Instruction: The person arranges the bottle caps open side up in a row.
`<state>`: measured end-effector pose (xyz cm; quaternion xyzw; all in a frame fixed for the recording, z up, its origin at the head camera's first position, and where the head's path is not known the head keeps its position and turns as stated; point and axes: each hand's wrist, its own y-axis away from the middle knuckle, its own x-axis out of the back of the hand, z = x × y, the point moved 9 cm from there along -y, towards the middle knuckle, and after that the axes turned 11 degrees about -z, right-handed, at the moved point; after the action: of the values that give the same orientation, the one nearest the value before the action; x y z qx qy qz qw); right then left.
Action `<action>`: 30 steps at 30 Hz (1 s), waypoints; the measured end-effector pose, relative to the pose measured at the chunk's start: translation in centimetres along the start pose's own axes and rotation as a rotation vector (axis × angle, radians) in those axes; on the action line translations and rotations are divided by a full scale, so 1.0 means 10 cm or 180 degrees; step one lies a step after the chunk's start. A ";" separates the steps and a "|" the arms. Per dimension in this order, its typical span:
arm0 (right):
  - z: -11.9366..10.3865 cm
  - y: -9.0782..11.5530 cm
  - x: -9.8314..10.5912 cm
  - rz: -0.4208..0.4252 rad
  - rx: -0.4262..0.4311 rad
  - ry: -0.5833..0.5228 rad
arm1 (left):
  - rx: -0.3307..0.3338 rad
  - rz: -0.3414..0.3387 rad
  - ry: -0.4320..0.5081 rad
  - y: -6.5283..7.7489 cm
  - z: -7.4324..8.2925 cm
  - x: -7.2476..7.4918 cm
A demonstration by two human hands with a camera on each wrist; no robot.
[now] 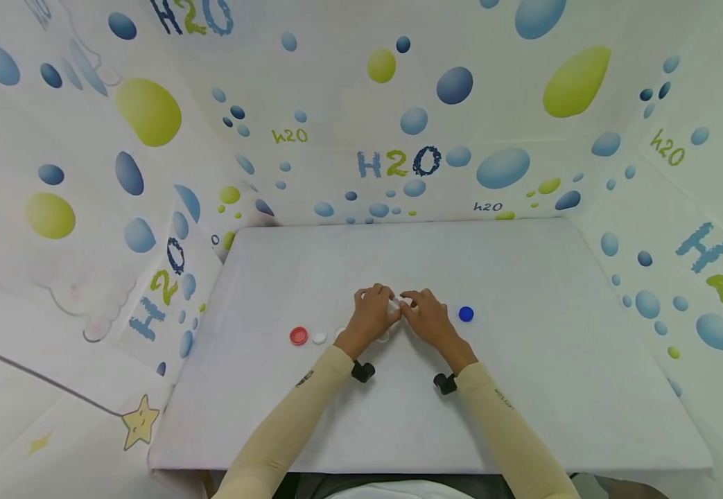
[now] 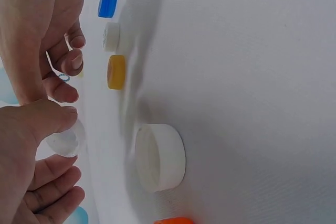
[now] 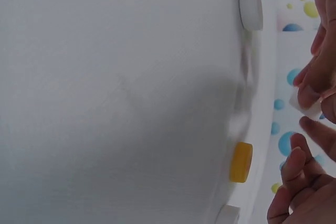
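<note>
Two sleeves [image 1: 292,423] come closest, crossing the table's near edge to hands that meet well inside it. The left hand [image 1: 372,312] pinches a translucent cap [image 2: 67,141] under its thumb, raised above the table [image 1: 523,270]. The right hand [image 1: 426,319] bends its fingers close beside that cap; whether they grip it, I cannot tell. I would keep the pinch light, on the rim, and leave the spare fingers out of the way. The large white cap [image 2: 172,158] and yellow cap [image 2: 116,72] sit on the table near the hands, so a dipping wrist could knock them. The best open room looks to be toward the far edge and right of the blue cap [image 1: 466,314]; leftward, the red cap [image 1: 299,336] narrows it.
</note>
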<state>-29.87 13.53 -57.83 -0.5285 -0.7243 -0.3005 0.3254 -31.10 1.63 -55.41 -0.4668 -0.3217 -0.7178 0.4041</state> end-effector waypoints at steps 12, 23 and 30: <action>-0.02 0.03 0.00 -0.0148 0.0235 0.0313 | 0.0031 -0.0154 -0.0084 -0.05 -0.01 -0.08; 0.00 0.04 0.00 -0.0063 0.0215 0.0753 | 0.0038 -0.0438 -0.0068 -0.09 0.01 -0.22; 0.03 0.04 0.00 -0.0006 0.0160 0.0765 | 0.0059 -0.0453 -0.0123 -0.09 0.02 -0.23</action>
<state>-29.50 13.85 -58.01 -0.4796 -0.6879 -0.3438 0.4227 -31.29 2.86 -57.61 -0.4528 -0.3684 -0.7326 0.3501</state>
